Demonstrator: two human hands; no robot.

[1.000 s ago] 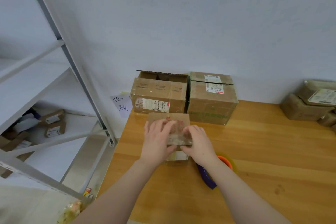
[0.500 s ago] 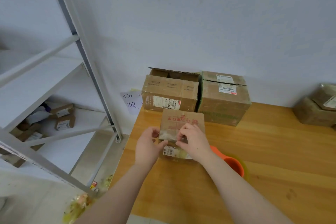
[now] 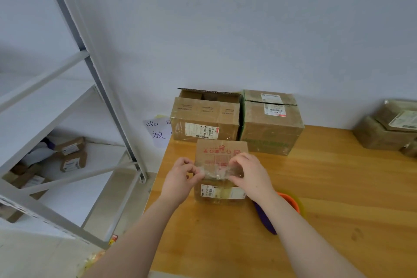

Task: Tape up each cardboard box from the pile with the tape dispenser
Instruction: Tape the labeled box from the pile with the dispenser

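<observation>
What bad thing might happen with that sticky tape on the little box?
The clear tape stretched between the left hand and right hand looks crinkled, so it may stick to itself or go on wrinkly. The small box sits near the table edge and might slide off.

Both bare forearms reach forward, angling in toward each other. The left hand (image 3: 180,176) is curled, thumb and fingertips pinched together. The right hand (image 3: 251,175) arches palm down, fingers bent and pressing downward.
</observation>
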